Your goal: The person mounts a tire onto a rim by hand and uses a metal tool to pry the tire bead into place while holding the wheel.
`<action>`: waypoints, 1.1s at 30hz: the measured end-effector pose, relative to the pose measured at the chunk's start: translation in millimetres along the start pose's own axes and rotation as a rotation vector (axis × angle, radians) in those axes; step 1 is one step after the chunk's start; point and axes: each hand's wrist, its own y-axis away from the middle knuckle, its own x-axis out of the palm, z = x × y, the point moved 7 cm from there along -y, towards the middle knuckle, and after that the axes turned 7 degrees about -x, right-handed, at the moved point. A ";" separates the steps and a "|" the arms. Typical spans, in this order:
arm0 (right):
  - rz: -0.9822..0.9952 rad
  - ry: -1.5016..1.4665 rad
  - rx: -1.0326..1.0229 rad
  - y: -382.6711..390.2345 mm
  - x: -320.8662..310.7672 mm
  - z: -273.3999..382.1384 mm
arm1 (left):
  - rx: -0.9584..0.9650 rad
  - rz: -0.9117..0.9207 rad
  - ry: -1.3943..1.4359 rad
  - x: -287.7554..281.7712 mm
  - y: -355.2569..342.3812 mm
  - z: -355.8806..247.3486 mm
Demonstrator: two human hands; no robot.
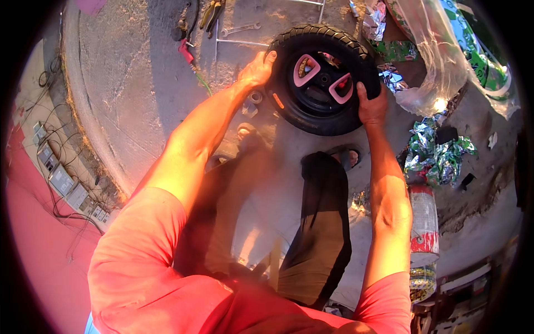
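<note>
Between my two arms I hold a small black scooter wheel with a treaded tyre; pink trim frames the openings of its black hub. My left hand is closed on the tyre's left edge, thumb along the side. On the right edge, my right hand grips the tyre with the thumb on the sidewall and the other fingers hidden behind it. An orange mark shows on the lower left sidewall. The wheel is tilted with its hub face toward me, and whether it touches the ground I cannot tell.
Pliers, a wrench and a red-handled tool lie on the ground beyond my left hand. Clear plastic wrapping and crumpled green-silver foil lie at the right. A red-and-white paint-stained can stands beside my right forearm.
</note>
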 end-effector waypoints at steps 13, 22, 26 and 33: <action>0.110 0.069 -0.130 -28.9 -5.1 6.5 | 0.100 0.145 -0.039 22.5 -7.6 21.5; 0.089 0.129 -0.145 -20.3 1.0 -17.5 | -0.013 0.152 -0.045 6.2 11.7 5.7; 0.144 0.061 -0.086 -16.5 -10.2 0.1 | 0.087 0.092 -0.214 7.4 76.6 -39.7; 0.204 -0.102 0.017 -16.2 -18.2 12.7 | 0.609 0.709 -0.148 173.8 222.1 -117.9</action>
